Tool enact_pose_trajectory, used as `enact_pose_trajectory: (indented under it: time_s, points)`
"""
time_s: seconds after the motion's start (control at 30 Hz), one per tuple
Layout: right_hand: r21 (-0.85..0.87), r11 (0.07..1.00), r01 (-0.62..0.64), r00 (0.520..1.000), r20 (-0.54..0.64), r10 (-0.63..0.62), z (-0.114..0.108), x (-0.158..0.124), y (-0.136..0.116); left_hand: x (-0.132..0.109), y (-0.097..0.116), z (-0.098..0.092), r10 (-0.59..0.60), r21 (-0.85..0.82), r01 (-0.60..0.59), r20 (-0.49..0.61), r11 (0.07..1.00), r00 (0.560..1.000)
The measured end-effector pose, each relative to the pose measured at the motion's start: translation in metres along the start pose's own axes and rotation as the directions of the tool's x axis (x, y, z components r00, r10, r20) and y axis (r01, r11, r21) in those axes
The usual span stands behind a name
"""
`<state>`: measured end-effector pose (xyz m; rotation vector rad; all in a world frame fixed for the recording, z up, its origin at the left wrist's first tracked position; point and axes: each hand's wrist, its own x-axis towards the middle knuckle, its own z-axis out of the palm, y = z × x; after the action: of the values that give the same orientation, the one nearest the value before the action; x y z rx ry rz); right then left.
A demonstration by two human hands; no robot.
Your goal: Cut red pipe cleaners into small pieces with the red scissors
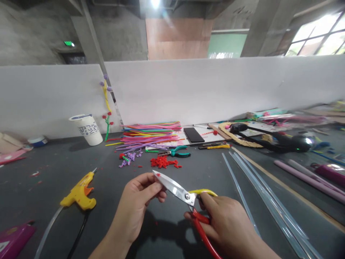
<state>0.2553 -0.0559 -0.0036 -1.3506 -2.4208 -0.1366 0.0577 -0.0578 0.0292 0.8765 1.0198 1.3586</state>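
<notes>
My right hand (223, 216) grips a pair of scissors (175, 187) with red and yellow handles, its blades pointing up and left and nearly together. At the blade tip, my left hand (138, 201) is closed in a pinch on a small red piece of pipe cleaner (158, 175); the fingers hide most of it. Just beyond the blades lies a pile of short red pipe cleaner pieces (163, 162). To its left is a heap of purple pieces (129, 158). Teal-handled pliers (180, 151) rest behind the red pile.
A yellow glue gun (81, 194) lies at left, near a white cup (90, 129). Long pipe cleaners (151, 135) and a phone (193, 135) are at the back. Clear glue sticks (266, 198) lie at right, with a black lamp (272, 138) behind them.
</notes>
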Motion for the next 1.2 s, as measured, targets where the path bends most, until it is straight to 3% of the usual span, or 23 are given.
enact_pose_trajectory:
  time_s: [0.1,0.2,0.27,0.33,0.43,0.53,0.7,0.93,1.03,1.2]
  points:
    - [0.016,0.999,-0.033,0.999,-0.010,0.033,-0.001,0.002,0.005,0.001,0.000,-0.001,-0.021,0.013,0.021,-0.005,1.000,1.000]
    - [0.242,0.949,-0.202,0.979,0.065,0.192,-0.005,0.008,0.005,0.001,0.000,0.001,-0.074,0.021,0.074,0.017,0.997,0.997]
    - [0.496,0.805,-0.327,0.945,0.193,0.265,-0.008,0.013,0.001,0.000,-0.002,0.004,-0.121,0.037,0.118,0.071,0.992,0.990]
    - [0.693,0.604,-0.394,0.919,0.312,0.242,-0.012,0.019,-0.005,-0.002,-0.004,0.007,-0.183,0.061,0.176,0.151,0.983,0.971]
    - [0.794,0.351,-0.496,0.868,0.449,0.211,-0.016,0.024,-0.013,-0.005,-0.010,0.010,-0.294,0.093,0.280,0.247,0.956,0.923]
    - [0.828,0.243,-0.506,0.863,0.481,0.159,-0.018,0.028,-0.018,-0.005,-0.017,0.009,-0.359,0.119,0.338,0.295,0.933,0.886]
    - [0.828,0.202,-0.523,0.852,0.504,0.140,-0.018,0.031,-0.021,-0.005,-0.019,0.008,-0.395,0.174,0.356,0.322,0.918,0.860]
    - [0.810,0.217,-0.545,0.837,0.541,0.082,-0.019,0.033,-0.019,-0.009,-0.015,0.011,-0.413,0.215,0.361,0.307,0.908,0.857]
    - [0.814,0.223,-0.537,0.843,0.531,0.091,-0.019,0.032,-0.018,-0.005,-0.016,0.012,-0.378,0.242,0.318,0.267,0.917,0.886]
    - [0.802,0.283,-0.526,0.850,0.499,0.167,-0.014,0.033,-0.019,0.000,-0.021,0.013,-0.222,0.324,0.167,0.141,0.931,0.965]
